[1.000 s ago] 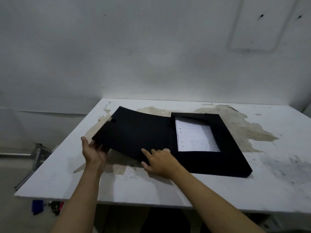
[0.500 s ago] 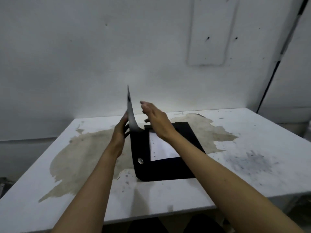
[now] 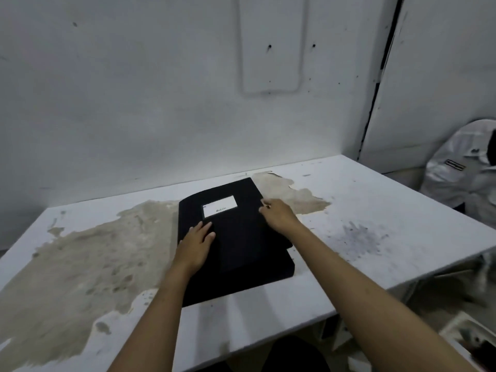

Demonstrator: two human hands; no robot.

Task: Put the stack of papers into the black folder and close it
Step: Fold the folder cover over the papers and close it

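The black folder (image 3: 241,245) lies on the table with its cover folded down over it; a white label (image 3: 220,206) faces up near its far end. The papers are hidden inside. My left hand (image 3: 197,244) rests flat on the cover near its left edge, fingers spread. My right hand (image 3: 277,214) sits at the cover's right edge, fingers curled over the edge. The cover's right side stands slightly raised above the folder's base.
The white table (image 3: 362,210) has a large brown stain (image 3: 80,259) at left and a grey smudge (image 3: 359,234) at right. A person in a white shirt (image 3: 464,167) sits beyond the table's right side. The wall stands close behind.
The cover, upright half a second ago, has swung down to the right over the papers. Both hands followed it down and now lie on it.
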